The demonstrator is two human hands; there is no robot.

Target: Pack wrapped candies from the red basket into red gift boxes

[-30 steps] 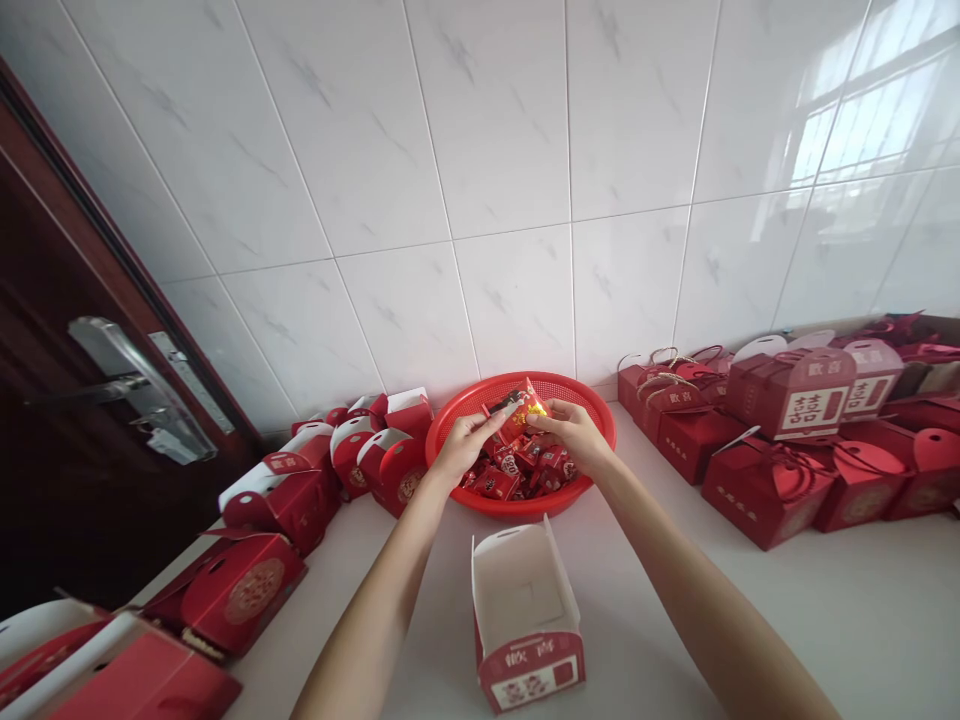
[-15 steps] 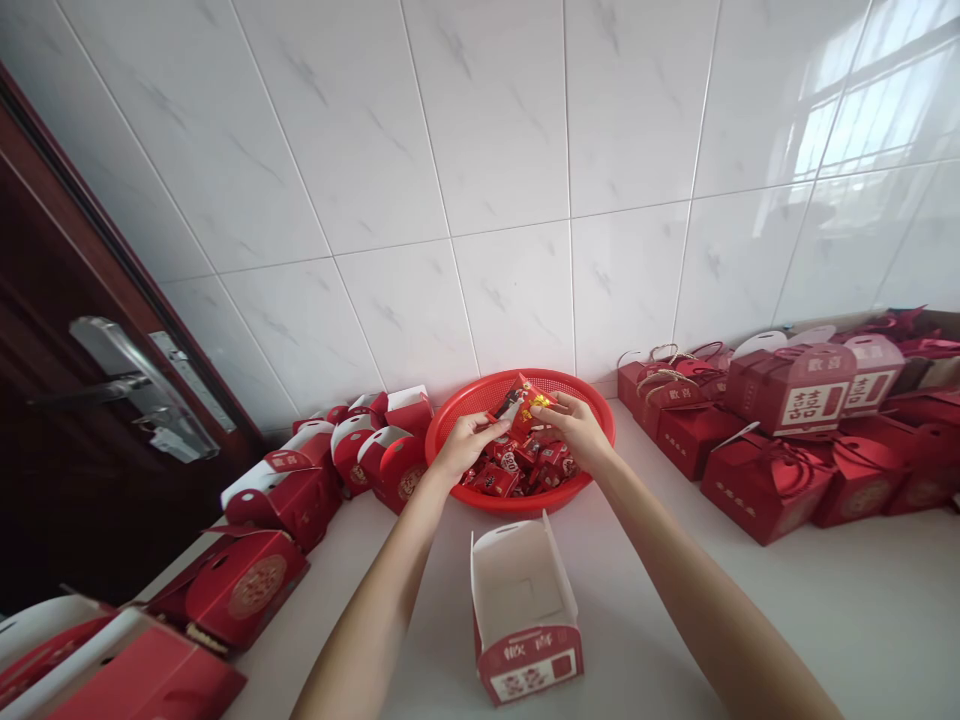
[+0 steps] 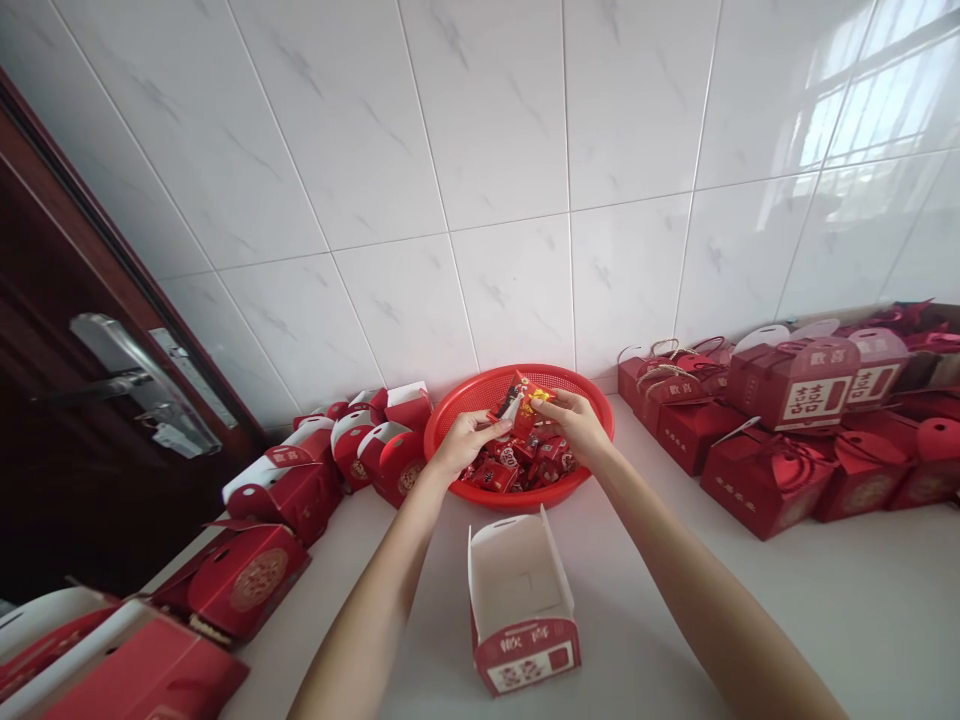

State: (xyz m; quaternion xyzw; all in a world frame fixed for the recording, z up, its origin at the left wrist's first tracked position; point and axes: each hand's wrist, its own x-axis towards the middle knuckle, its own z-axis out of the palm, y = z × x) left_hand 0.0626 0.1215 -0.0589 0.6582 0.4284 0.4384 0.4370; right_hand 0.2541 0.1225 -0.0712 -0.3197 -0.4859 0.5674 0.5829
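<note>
Between pinching fingertips of left hand [image 3: 466, 442] and right hand [image 3: 579, 422], red packet [image 3: 526, 408] barely shifting since second ago; nearer body than fingers, open box [image 3: 529, 645] standing apart, handling staying above basket [image 3: 517, 497].

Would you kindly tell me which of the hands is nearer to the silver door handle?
Left. The left hand, over the left part of the basket, is right of the door handle; the right hand is farther right.

A glossy white tiled wall [image 3: 510, 110] stands right of the dark brown wooden door [image 3: 45, 480] with silver metal handle [image 3: 135, 368].
</note>
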